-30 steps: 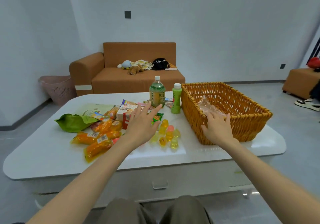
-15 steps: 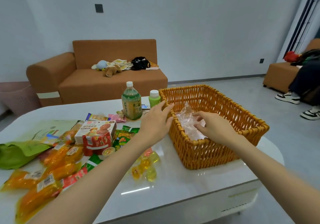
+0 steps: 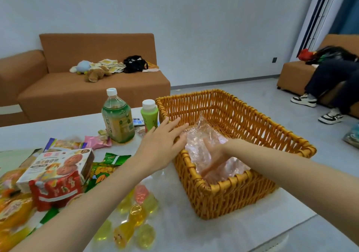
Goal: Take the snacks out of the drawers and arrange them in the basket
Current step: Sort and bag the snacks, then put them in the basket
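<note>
I read the left hand (image 3: pixel 159 146) at the centre of the frame, flat and open, fingers straight and together. Its fingertips lie on the left rim of the wicker basket (image 3: pixel 223 199) and hold nothing. The right hand (image 3: pixel 215 154) reaches over the near rim into the basket's near left corner. A crumpled clear plastic bag (image 3: pixel 202 133) covers most of that hand, and the fingers (image 3: pixel 208 169) show only as a blur through the film. I cannot tell whether they grip the bag or just press on it. The bag is the only thing I make out inside the basket, and it rises just right of the left fingertips.

The snacks lie on the white table (image 3: pixel 184 232), all to the left of the basket and outside it. A cluster of yellow and pink jelly cups (image 3: pixel 136 214) sits under the left forearm, in the lower middle of the frame. A cookie box (image 3: pixel 58 164) rests on a red packet (image 3: pixel 56 190) at centre left, with a green snack bag (image 3: pixel 108 164) just beside it. Orange packets (image 3: pixel 13 211) blur at the lower left edge. A green tea bottle (image 3: pixel 117 119) and a small green bottle (image 3: pixel 149 113) stand upright just beyond the left hand, the small one close to the basket's far left corner. A pink packet (image 3: pixel 97 142) lies left of the tea bottle.
</note>
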{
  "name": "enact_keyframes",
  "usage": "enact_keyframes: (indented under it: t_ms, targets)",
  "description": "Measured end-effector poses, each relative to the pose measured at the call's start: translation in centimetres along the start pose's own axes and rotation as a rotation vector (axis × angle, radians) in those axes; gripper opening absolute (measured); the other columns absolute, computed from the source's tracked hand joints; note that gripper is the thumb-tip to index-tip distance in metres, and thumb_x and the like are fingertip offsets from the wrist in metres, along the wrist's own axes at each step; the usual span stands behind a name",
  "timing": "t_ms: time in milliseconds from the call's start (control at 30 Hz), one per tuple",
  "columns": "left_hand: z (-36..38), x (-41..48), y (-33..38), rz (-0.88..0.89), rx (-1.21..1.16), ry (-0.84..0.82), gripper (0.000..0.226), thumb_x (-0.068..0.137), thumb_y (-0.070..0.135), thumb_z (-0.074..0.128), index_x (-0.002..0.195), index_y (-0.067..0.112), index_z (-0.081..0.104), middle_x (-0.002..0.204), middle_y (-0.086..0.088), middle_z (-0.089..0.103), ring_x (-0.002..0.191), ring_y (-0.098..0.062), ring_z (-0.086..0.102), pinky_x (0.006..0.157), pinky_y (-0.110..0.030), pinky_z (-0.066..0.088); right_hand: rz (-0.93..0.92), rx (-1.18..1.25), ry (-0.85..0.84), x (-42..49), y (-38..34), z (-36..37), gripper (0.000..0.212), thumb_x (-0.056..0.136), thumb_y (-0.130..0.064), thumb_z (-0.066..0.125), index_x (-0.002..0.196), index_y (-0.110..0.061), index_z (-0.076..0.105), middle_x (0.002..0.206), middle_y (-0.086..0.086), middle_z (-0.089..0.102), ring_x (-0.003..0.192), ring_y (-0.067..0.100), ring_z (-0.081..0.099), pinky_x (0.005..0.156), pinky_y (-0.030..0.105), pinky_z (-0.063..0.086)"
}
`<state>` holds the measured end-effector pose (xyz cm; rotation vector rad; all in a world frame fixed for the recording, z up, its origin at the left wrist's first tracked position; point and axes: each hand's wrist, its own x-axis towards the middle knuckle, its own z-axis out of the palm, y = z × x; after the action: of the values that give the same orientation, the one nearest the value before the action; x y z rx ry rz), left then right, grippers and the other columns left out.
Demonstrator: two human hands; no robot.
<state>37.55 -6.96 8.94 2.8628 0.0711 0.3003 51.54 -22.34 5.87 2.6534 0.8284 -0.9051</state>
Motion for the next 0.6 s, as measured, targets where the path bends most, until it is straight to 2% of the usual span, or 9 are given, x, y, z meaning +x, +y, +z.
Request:
enact_keyframes:
  t_ms: [133, 233, 300, 367, 433, 500, 533, 600]
  targets:
    - [0.2, 0.1, 0.0, -0.007, -0.045, -0.005, 0.048, 0.100, 0.049, 0.020, 0.148, 0.045, 0.023, 0.159, 0.017, 0.012, 0.148, -0.010, 0.001, 0.120, -0.046, 0.013, -0.051, 0.149, -0.019, 0.5, -1.1, 0.4, 0.130, 0.076, -0.059, 0.067, 0.140, -0.021, -0.040, 0.158, 0.016, 0.017, 0.140, 0.035, 0.032, 0.112, 0.042, 0.031]
    - [0.1, 0.0, 0.1, -0.016, -0.059, -0.006, 0.047, 0.101, 0.048, 0.022, 0.147, 0.045, 0.024, 0.158, 0.017, 0.014, 0.148, -0.009, 0.001, 0.119, -0.047, 0.014, -0.050, 0.118, 0.023, 0.8, -1.5, 0.8, 0.131, 0.076, -0.060, 0.068, 0.140, -0.021, -0.040, 0.156, 0.017, 0.026, 0.138, 0.036, 0.035, 0.115, 0.044, 0.028]
    - [0.0, -0.1, 0.2, -0.023, -0.064, -0.011, 0.047, 0.101, 0.048, 0.023, 0.147, 0.044, 0.024, 0.158, 0.017, 0.014, 0.148, -0.009, 0.001, 0.119, -0.047, 0.015, -0.045, 0.086, 0.042, 0.9, -1.7, 1.0, 0.126, 0.079, -0.061, 0.064, 0.142, -0.017, -0.036, 0.156, 0.017, 0.025, 0.139, 0.036, 0.032, 0.116, 0.044, 0.027]
    - [-0.1, -0.1, 0.3, -0.027, -0.063, -0.018, 0.047, 0.101, 0.048, 0.023, 0.148, 0.044, 0.024, 0.159, 0.016, 0.014, 0.148, -0.010, 0.001, 0.119, -0.046, 0.015, -0.046, 0.056, 0.087, 0.8, -1.9, 0.9, 0.122, 0.081, -0.060, 0.063, 0.146, -0.015, -0.030, 0.154, 0.016, 0.030, 0.136, 0.035, 0.038, 0.113, 0.044, 0.032]
    - [-0.2, -0.2, 0.4, -0.034, -0.063, -0.032, 0.048, 0.101, 0.048, 0.022, 0.148, 0.043, 0.023, 0.159, 0.016, 0.013, 0.148, -0.010, 0.001, 0.119, -0.046, 0.014, -0.067, 0.034, 0.143, 0.7, -1.8, 0.8, 0.115, 0.083, -0.046, 0.068, 0.150, -0.014, -0.021, 0.146, 0.016, 0.043, 0.123, 0.031, 0.051, 0.104, 0.039, 0.044]
    - [-0.3, -0.2, 0.4, -0.040, -0.063, -0.045, 0.048, 0.101, 0.049, 0.023, 0.148, 0.043, 0.022, 0.159, 0.015, 0.011, 0.148, -0.010, 0.000, 0.119, -0.047, 0.014, -0.084, -0.003, 0.220, 0.7, -1.7, 0.7, 0.099, 0.087, -0.024, 0.067, 0.153, -0.014, -0.006, 0.131, 0.014, 0.055, 0.103, 0.024, 0.057, 0.091, 0.032, 0.051]
    - [-0.4, -0.2, 0.4, -0.042, -0.063, -0.050, 0.048, 0.101, 0.049, 0.023, 0.148, 0.043, 0.021, 0.159, 0.015, 0.011, 0.148, -0.011, 0.000, 0.119, -0.048, 0.014, -0.086, -0.014, 0.258, 0.6, -1.6, 0.6, 0.091, 0.088, -0.016, 0.064, 0.153, -0.014, 0.002, 0.126, 0.013, 0.057, 0.099, 0.022, 0.057, 0.088, 0.030, 0.052]
    - [-0.4, -0.2, 0.4, -0.044, -0.059, -0.064, 0.048, 0.101, 0.049, 0.022, 0.149, 0.043, 0.019, 0.160, 0.014, 0.009, 0.148, -0.012, -0.001, 0.119, -0.049, 0.014, -0.084, -0.004, 0.325, 0.6, -1.1, 0.2, 0.074, 0.089, -0.008, 0.059, 0.151, -0.015, 0.020, 0.126, 0.011, 0.056, 0.105, 0.023, 0.057, 0.088, 0.030, 0.051]
